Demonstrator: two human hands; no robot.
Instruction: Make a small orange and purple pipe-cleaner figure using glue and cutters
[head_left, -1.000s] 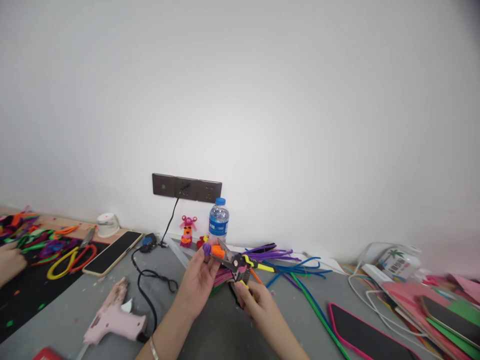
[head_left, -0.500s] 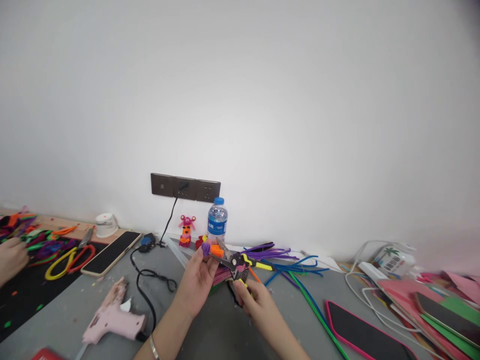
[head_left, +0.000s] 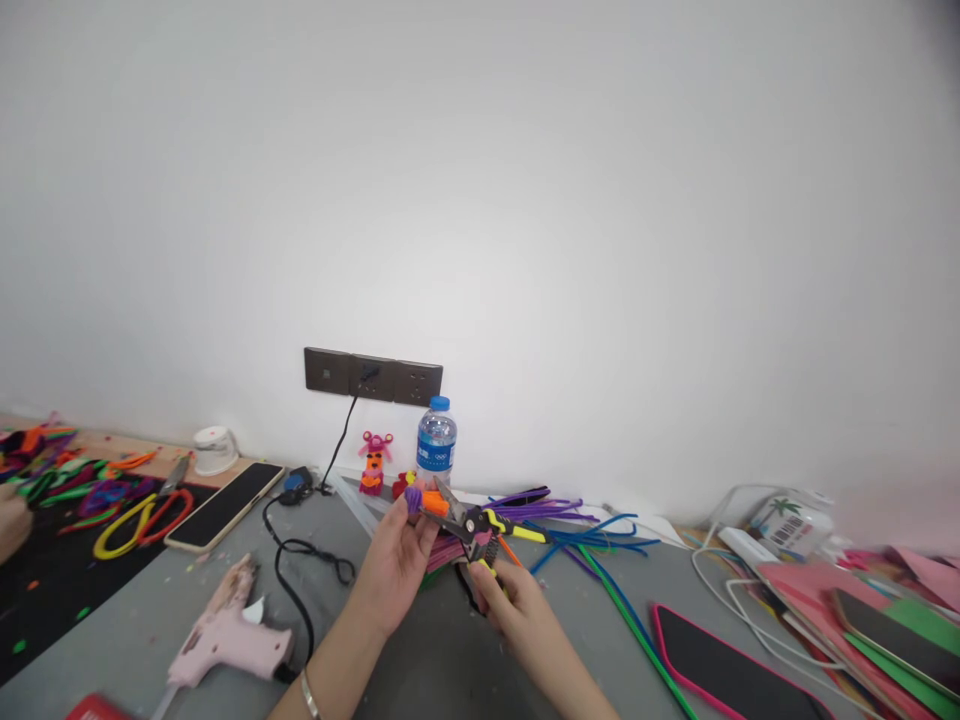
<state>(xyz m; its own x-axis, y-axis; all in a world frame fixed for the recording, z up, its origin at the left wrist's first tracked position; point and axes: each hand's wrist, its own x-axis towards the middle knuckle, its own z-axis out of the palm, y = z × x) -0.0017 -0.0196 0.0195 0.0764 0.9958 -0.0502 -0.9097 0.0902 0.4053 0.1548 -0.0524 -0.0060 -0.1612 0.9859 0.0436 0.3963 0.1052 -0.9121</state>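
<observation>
My left hand point(head_left: 394, 570) pinches a small fuzzy purple and orange pipe cleaner piece point(head_left: 414, 500) between thumb and fingertips. Wrapped round the yellow and black handles of wire-cutting pliers point(head_left: 480, 524) is my right hand point(head_left: 517, 600). The parted jaws point left and lie at the orange part of the piece; whether they touch it I cannot tell. Behind my hands stand a water bottle point(head_left: 436, 440) and a pink and orange pipe cleaner figure point(head_left: 373, 464). Purple pipe cleaners point(head_left: 555, 508) and blue ones point(head_left: 600, 535) lie beyond the pliers.
A pink glue gun point(head_left: 232, 640) lies at the left front, its black cord point(head_left: 279, 560) leading to the wall socket point(head_left: 373, 376). Farther left are a phone point(head_left: 225, 508), scissors point(head_left: 124, 530) and another person's hand point(head_left: 13, 520). A pink-edged phone point(head_left: 731, 665) lies right.
The other person's hand at the far left has moved left, partly out of view. The view has shifted slightly. My hands hold nearly the same pose, with the pliers still at the pipe cleaner piece.
</observation>
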